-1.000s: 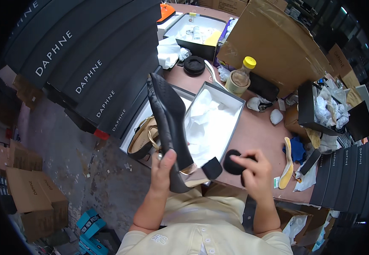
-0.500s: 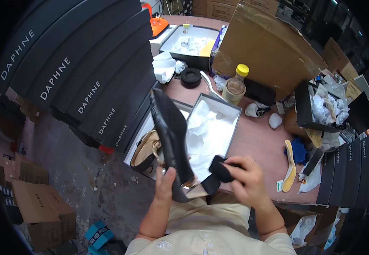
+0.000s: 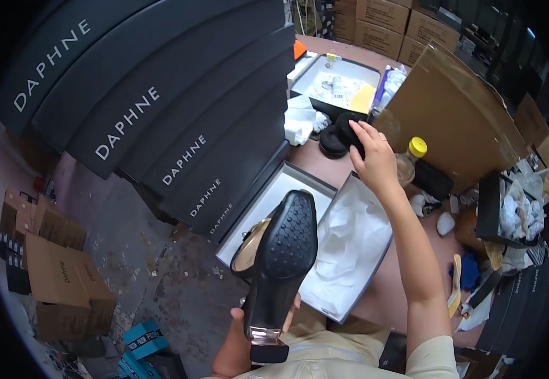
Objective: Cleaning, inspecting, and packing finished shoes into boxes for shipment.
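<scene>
A worker's left hand point(image 3: 239, 323) grips a black heeled shoe point(image 3: 287, 243) near its heel above the lap, most of the palm and fingers hidden behind the upper. The shoe's studded sole faces the camera, its square toe pointing away from the body and its block heel toward it, the long axis running lengthwise with the toe leaning slightly right. A second shoe point(image 3: 244, 254) with a gold strap is partly covered by the first; whether it is held or rests on the white-lined box point(image 3: 268, 203) cannot be told. The right hand point(image 3: 375, 156), fingers closed on a round black pad point(image 3: 349, 131), reaches across the table, its thumb hard to make out. The forearm partly blocks a yellow-capped bottle point(image 3: 417, 148).
</scene>
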Tool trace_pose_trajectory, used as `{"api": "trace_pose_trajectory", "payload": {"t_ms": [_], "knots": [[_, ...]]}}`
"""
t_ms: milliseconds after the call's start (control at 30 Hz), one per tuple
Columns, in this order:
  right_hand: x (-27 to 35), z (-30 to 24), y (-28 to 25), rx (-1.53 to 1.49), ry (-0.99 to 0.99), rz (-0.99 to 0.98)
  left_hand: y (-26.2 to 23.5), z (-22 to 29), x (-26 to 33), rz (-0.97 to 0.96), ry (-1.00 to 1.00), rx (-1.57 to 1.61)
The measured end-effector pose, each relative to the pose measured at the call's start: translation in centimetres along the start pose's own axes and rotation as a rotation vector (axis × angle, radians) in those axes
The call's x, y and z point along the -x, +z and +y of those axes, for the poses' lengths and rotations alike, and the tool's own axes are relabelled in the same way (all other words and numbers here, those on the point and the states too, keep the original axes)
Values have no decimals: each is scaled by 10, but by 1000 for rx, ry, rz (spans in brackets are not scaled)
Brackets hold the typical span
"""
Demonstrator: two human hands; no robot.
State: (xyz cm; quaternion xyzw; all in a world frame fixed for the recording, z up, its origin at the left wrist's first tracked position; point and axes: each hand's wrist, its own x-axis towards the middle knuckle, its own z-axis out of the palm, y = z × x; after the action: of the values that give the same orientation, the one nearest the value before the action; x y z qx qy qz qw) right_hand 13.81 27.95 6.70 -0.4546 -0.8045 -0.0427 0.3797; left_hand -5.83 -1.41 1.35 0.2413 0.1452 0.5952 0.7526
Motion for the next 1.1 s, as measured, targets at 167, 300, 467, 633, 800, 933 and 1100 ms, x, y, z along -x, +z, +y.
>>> {"api": "trace_pose_trajectory", "payload": {"t_ms": [167,300,467,633,800,933,1100], "knots": [[-25,17,46,295,43,-295,3,13,-5,37,-120,35],[7,-46,-45,-480,-127,-222,-3,16,8,71,-235,-83],[137,-127,-159,-454,-364,-543,38,-7,-31,234,118,-931],[169,-121,-159,-251,-197,-299,73,-36,-44,-52,220,-905],[187,-104,-179,-268,16,-123,86,-26,-38,-358,187,-1095],[237,-78,-181,-518,326,223,53,12,-27,161,543,-1616],[261,-71,-195,-820,703,350,-45,51,-19,531,265,-1758]]}}
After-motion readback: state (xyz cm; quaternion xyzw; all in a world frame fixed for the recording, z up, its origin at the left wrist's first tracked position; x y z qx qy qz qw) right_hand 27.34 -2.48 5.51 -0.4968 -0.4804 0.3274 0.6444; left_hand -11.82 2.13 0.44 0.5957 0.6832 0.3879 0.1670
